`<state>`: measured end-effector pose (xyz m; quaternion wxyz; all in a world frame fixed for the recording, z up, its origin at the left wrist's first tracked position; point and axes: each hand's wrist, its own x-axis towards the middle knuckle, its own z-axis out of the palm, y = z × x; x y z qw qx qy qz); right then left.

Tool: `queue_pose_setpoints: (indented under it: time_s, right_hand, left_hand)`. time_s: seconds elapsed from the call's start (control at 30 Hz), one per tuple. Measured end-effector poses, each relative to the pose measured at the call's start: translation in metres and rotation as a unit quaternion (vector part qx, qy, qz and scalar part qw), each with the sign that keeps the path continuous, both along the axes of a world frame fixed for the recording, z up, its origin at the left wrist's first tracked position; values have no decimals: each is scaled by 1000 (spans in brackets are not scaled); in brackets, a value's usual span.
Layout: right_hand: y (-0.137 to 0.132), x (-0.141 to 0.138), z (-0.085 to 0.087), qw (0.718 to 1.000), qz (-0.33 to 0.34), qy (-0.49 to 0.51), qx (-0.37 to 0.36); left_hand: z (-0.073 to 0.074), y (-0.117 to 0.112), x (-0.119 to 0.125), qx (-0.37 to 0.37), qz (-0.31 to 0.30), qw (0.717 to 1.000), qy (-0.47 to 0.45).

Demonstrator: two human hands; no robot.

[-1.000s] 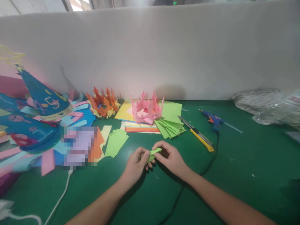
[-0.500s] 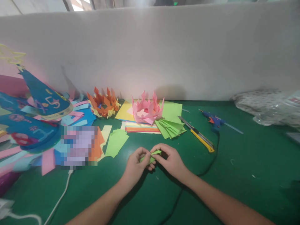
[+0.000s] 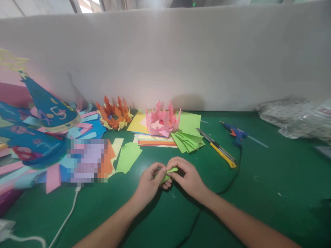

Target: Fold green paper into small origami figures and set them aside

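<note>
Paper (image 3: pixel 165 178), green and folded, is pinched by left hand (image 3: pixel 150 177) and right hand (image 3: pixel 188 174) alike, its long axis slanting away toward the right.

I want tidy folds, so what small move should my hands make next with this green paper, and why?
I'd probably pinch along the green paper to firm its crease: your left hand and right hand hold it from either side, and it looks folded, with a narrow flap showing, though part is hidden.
</note>
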<state>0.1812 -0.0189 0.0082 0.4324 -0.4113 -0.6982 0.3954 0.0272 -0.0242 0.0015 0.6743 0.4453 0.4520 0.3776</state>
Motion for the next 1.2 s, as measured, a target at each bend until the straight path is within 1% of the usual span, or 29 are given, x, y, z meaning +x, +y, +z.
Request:
queue_pose_setpoints:
  time_s: [0.1,0.17,0.33,0.4,0.53,0.7,0.77,0.83,0.9,1.03,1.13,1.2]
  right_hand:
    - [-1,-1,-1,1000,-9,-4,-4]
    - [-1,-2,-2,1000,-18,-8,-20]
    - [3,-2,-9,992,-42,23,-119]
    - [5,-1,-11,989,-42,37,-139]
    - [6,0,-10,991,-39,25,-128]
    - [3,0,-6,997,-44,-32,-51]
    - [2,0,-5,998,-47,-38,-35]
    - [2,0,-7,997,-56,-28,-39]
    - [5,1,-9,996,-61,-1,-62]
    - [12,6,-12,989,-30,68,-131]
    - [15,11,-12,988,-11,53,-146]
    - [14,12,-11,992,-3,29,-122]
  left_hand:
    - [0,-2,1,5,10,1000,11]
    - [-1,-4,2,13,12,1000,22]
    - [-1,-6,3,24,7,999,37]
    - [-2,-5,2,26,0,999,33]
    - [-4,-5,0,32,-19,999,34]
    - [-5,-6,-1,26,-25,999,37]
    - [-5,-5,-1,20,-20,999,33]
    - [-4,-4,-1,9,-13,1000,22]
    - [-2,-2,-1,-7,-6,1000,7]
    - [2,0,-1,-39,29,999,-5]
    - [3,0,-1,-44,49,998,-9]
    - [1,0,-1,-37,51,998,-8]
